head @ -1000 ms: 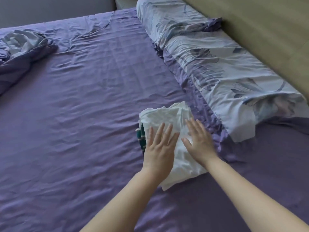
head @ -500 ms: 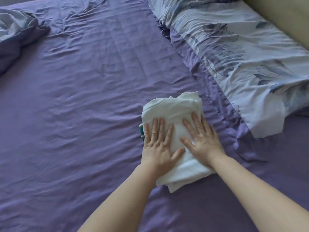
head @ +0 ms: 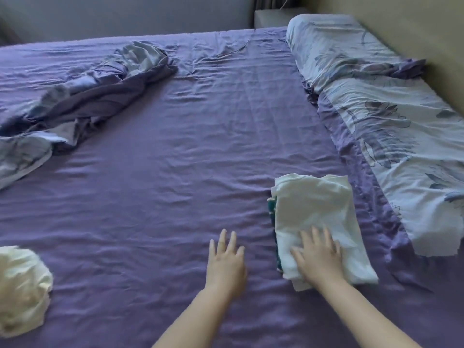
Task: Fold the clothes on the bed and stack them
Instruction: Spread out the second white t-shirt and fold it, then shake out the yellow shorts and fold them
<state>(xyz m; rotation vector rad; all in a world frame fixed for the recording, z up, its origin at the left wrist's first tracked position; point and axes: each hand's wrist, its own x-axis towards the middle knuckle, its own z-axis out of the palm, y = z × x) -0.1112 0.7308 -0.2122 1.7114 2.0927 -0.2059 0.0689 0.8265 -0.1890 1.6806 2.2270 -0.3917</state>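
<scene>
Purple sheet (head: 175,184) covers the whole bed in front of you, creased all over. On its right side, just beside the floral pillow (head: 401,136), lies the folded white garment (head: 313,209), sitting on a dark green patterned piece (head: 271,205) whose edge shows along the left side. Your right hand (head: 317,254) rests flat on the near end of the white garment, fingers straight and spread, gripping nothing. Your left hand (head: 226,259) is off the stack, over bare sheet just to its left, fingers loose and extended, holding nothing; it is blurred. Well apart, at the near left edge, a crumpled cream garment (head: 22,290) lies unfolded. A bunched purple and pale blue duvet (head: 82,96) sprawls across the far left. A second floral pillow (head: 334,46) lies against the headboard (head: 401,21).
</scene>
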